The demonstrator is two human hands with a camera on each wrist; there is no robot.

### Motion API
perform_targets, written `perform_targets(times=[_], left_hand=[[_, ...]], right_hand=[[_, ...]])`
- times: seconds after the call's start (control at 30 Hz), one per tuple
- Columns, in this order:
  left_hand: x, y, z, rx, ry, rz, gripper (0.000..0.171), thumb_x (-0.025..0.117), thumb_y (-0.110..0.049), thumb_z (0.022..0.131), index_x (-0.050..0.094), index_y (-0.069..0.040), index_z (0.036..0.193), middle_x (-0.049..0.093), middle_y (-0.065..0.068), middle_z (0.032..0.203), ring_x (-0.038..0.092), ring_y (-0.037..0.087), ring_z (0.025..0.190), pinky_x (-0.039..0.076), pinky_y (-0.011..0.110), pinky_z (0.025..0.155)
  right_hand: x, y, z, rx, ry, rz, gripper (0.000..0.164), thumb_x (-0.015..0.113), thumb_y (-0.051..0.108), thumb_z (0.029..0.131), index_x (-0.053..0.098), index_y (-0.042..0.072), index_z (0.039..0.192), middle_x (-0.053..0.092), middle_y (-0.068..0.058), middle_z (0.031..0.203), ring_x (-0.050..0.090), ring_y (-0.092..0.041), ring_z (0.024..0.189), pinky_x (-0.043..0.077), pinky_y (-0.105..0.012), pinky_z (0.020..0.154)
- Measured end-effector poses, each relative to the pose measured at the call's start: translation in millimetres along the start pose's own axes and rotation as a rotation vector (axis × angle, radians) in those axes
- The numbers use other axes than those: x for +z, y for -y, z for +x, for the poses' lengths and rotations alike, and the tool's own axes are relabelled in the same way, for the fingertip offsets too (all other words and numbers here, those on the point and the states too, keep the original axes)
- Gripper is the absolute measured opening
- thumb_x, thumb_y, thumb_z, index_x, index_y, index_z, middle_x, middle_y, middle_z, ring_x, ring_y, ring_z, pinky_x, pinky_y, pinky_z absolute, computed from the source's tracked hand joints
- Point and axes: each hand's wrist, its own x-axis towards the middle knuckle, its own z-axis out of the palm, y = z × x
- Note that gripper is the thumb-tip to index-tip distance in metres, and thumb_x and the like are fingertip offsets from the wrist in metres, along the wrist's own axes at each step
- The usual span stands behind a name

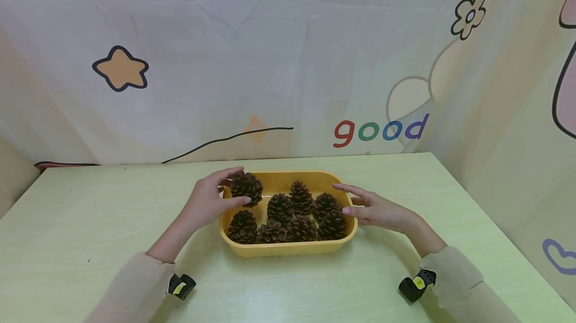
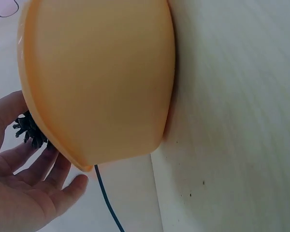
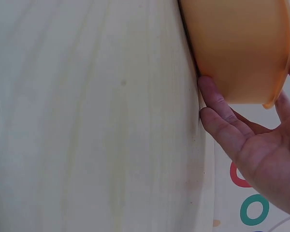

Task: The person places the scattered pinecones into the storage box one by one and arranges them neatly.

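A yellow plastic tub [image 1: 288, 249] sits on the pale green table, holding several brown pine cones [image 1: 292, 218]. My left hand [image 1: 211, 199] grips one pine cone [image 1: 246, 188] above the tub's far left corner, thumb and fingers curled round it. In the left wrist view the tub's outer wall [image 2: 96, 82] fills the frame, with that cone [image 2: 31, 131] peeking past my left hand [image 2: 24, 188]. My right hand [image 1: 375, 209] rests with fingers straight against the tub's right end. The right wrist view shows those fingers [image 3: 222, 121] touching the tub wall [image 3: 241, 48].
A printed cloth backdrop with a star [image 1: 120, 69] and the word "good" [image 1: 380, 132] hangs behind the table. The table [image 1: 81, 223] stretches bare to both sides of the tub; its right edge meets the cloth wall.
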Motion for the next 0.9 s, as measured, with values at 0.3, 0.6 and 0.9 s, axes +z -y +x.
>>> perform_targets(times=[0.3,0.6,0.9], left_hand=[[6.9,2.5,1.2,0.002,0.019,0.047,0.063,0.075,-0.020,0.075,0.049,-0.007,0.131,0.050,0.016,0.129,0.050,0.034,0.111,0.044,0.048,0.090],[14.0,7.9,7.8,0.046,0.070,0.159,0.062,0.074,-0.022,0.076,0.050,-0.005,0.130,0.051,0.016,0.129,0.057,0.031,0.090,0.047,0.041,0.082],[14.5,2.4,16.4,0.048,0.157,0.234,0.060,0.074,-0.022,0.076,0.050,-0.006,0.129,0.060,0.017,0.117,0.026,0.009,0.040,0.039,0.028,0.055]], right_hand=[[1,1,0,-0.002,0.002,0.002,0.067,0.056,0.029,0.091,0.019,0.020,0.146,0.006,-0.016,0.151,0.025,-0.043,0.129,0.044,-0.044,0.094],[1,1,0,-0.003,-0.001,0.000,0.067,0.056,0.029,0.091,0.020,0.020,0.146,0.006,-0.016,0.151,0.024,-0.044,0.130,0.043,-0.046,0.094],[0,0,0,-0.004,0.002,-0.004,0.067,0.056,0.030,0.091,0.019,0.020,0.146,0.008,-0.018,0.150,0.028,-0.043,0.128,0.044,-0.045,0.093]])
